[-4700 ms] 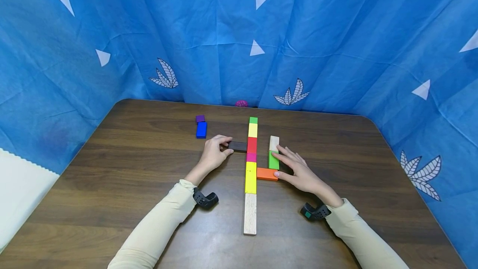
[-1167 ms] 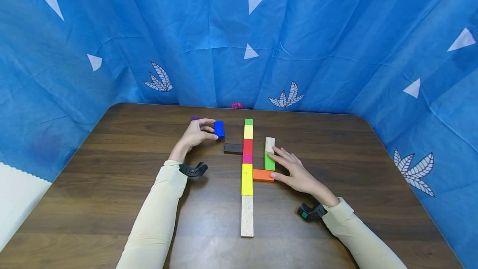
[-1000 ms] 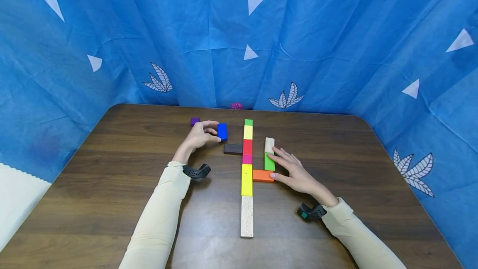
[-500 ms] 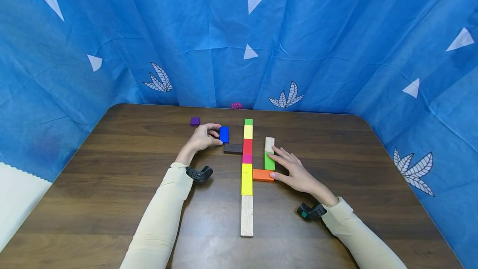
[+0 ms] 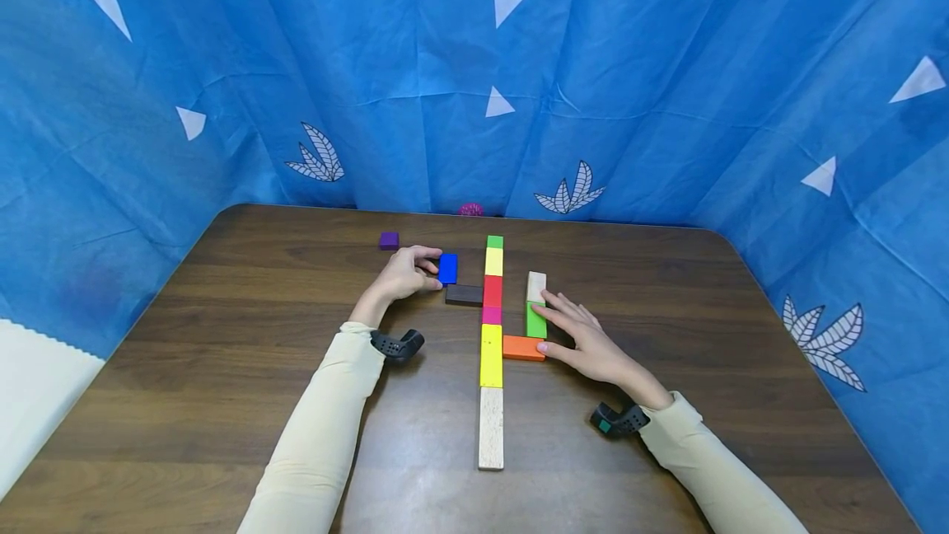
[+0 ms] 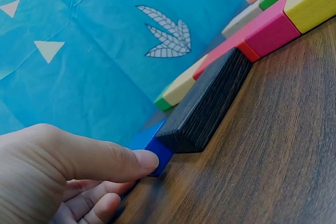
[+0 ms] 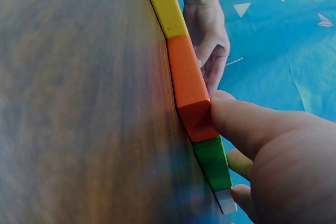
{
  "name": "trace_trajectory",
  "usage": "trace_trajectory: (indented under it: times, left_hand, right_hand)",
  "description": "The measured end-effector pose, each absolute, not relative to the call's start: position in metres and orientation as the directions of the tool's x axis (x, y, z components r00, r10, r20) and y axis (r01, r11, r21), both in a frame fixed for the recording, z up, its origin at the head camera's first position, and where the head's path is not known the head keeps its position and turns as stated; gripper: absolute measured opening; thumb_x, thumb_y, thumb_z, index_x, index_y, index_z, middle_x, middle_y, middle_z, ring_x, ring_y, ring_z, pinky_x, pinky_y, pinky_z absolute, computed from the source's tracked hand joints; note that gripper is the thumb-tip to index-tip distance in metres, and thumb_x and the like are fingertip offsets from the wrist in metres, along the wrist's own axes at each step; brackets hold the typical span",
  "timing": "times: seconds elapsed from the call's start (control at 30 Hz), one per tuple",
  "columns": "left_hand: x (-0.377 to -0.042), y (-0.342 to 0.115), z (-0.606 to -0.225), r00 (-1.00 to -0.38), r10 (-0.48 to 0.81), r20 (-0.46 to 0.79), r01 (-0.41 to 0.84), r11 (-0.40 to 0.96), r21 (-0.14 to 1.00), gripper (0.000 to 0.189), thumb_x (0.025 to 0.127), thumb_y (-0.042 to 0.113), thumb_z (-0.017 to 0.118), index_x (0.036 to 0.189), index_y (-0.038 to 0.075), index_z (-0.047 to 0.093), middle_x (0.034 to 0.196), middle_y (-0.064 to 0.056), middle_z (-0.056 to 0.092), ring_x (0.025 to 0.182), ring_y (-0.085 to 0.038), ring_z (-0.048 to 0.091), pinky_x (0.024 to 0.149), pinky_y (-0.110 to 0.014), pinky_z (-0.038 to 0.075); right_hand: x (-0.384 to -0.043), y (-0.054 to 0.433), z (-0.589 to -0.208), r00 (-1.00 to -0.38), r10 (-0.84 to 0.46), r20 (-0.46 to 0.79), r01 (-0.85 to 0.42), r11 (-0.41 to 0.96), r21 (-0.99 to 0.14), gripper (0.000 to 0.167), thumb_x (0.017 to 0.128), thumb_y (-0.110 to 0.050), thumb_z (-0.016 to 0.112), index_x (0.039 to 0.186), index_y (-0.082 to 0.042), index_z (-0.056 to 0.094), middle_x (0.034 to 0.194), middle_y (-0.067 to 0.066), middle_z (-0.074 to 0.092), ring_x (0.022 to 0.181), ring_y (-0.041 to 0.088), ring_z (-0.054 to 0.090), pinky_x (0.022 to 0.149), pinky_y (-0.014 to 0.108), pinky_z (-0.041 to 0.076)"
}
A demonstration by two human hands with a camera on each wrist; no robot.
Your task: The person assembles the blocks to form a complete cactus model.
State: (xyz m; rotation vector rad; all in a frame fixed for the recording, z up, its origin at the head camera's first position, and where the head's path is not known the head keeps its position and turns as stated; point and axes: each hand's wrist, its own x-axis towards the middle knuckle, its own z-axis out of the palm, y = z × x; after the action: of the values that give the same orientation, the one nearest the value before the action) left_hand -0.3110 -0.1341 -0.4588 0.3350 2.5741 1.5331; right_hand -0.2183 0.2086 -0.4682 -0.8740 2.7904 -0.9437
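Observation:
My left hand (image 5: 404, 273) pinches a blue wooden block (image 5: 448, 269) between thumb and fingers. In the left wrist view the blue block (image 6: 157, 148) meets the outer end of a black block (image 6: 207, 103). That black block's other end touches the red block (image 5: 493, 291) in a long upright row. My right hand (image 5: 593, 344) rests its thumb at the end of an orange block (image 5: 523, 348). Its other fingers lie straight against a green block (image 5: 536, 320) and a pale wood block (image 5: 537, 286), which stand end to end above the orange one.
The row runs from a small green block (image 5: 495, 242) through light yellow, red, pink (image 5: 492, 316) and yellow (image 5: 491, 357) to a long pale block (image 5: 491, 428). A purple block (image 5: 389, 241) lies alone at the far left. A blue curtain (image 5: 445, 105) hangs behind the table (image 5: 222, 369).
My left hand has left the black block, taken the blue block from beside the purple one, and brought it right and nearer to the black block's outer end. The right hand stays in place.

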Motion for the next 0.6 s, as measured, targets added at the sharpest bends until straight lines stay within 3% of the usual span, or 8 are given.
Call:
trace_trajectory:
  times: [0.6]
  left_hand:
    - [-0.3095, -0.1292, -0.4572, -0.96, 0.278, 0.022, 0.154, 0.464, 0.872, 0.061, 0.076, -0.003, 0.077, 0.132, -0.007, 0.056, 0.103, -0.021, 0.067, 0.095, -0.027, 0.063, 0.07, -0.018, 0.047]
  right_hand:
    - [-0.218, 0.2092, -0.468, -0.837, -0.537, 0.107, -0.49, 0.647, -0.584, 0.064, 0.092, -0.033, 0.066, 0.149, -0.016, 0.042, 0.162, 0.012, 0.024, 0.149, 0.042, 0.016, 0.115, 0.068, 0.007]
